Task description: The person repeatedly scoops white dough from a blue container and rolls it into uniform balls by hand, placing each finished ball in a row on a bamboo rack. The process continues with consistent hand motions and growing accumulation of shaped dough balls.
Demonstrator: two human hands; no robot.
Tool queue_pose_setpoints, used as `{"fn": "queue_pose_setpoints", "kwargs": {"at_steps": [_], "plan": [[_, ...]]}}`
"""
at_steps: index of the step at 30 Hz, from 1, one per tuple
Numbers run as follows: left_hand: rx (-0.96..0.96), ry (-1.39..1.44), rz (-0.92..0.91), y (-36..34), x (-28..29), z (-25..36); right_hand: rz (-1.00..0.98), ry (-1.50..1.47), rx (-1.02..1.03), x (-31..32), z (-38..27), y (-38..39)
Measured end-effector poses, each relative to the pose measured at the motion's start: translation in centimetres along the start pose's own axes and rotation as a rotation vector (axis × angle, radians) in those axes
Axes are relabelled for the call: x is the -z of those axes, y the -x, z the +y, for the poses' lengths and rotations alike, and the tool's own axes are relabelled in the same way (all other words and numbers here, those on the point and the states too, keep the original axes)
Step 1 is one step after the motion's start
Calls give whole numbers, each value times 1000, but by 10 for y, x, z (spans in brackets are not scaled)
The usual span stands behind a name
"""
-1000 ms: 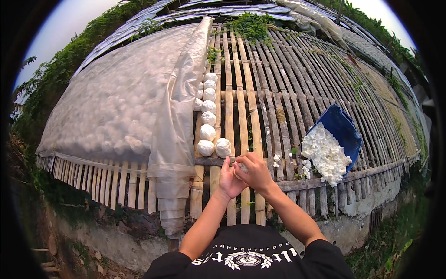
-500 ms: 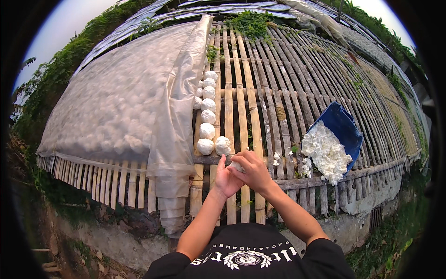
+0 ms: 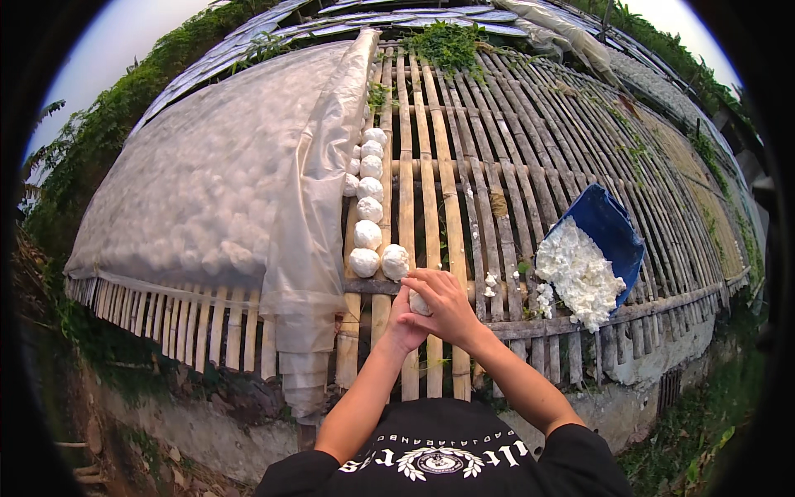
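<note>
Between my two cupped palms sits a white lump of doughy material (image 3: 420,305), mostly covered by fingers. My left hand (image 3: 402,323) supports it from the left and below. My right hand (image 3: 450,308) curls over it from the right. Just beyond my fingertips, a finished-looking white ball (image 3: 395,261) rests on the bamboo slats (image 3: 431,207). A column of similar white balls (image 3: 369,209) runs away from me to its left. Over to the right, a blue plastic container (image 3: 609,224) lies tipped, with a crumbly white mass (image 3: 577,269) spilling out of it.
Translucent plastic sheeting (image 3: 310,215) covers many more white balls on the left. Small white crumbs (image 3: 490,284) lie on slats near the container. Gaps run between the bamboo slats. Green weeds (image 3: 447,45) grow through at the far end. A concrete wall (image 3: 199,431) stands below the rack.
My right hand has rolled further over the white lump, and my left fingers have closed in around it. The balls and the blue container stay put.
</note>
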State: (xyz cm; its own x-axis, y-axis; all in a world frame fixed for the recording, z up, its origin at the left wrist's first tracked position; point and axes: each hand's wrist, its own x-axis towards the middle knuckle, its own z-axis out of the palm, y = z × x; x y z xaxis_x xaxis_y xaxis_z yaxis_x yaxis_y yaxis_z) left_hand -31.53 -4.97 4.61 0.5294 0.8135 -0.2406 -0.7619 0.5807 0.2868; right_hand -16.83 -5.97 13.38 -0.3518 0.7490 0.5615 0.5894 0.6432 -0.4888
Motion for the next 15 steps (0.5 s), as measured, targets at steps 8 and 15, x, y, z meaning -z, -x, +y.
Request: {"fn": "queue_pose_setpoints", "kwargs": {"at_steps": [8,15], "plan": [[-342,-91,165,-3,-19,-22,54,-160,-387,-20,-4,-2],[69,70,15,-15,6,-1,-24,63,90,1,3,-3]]}}
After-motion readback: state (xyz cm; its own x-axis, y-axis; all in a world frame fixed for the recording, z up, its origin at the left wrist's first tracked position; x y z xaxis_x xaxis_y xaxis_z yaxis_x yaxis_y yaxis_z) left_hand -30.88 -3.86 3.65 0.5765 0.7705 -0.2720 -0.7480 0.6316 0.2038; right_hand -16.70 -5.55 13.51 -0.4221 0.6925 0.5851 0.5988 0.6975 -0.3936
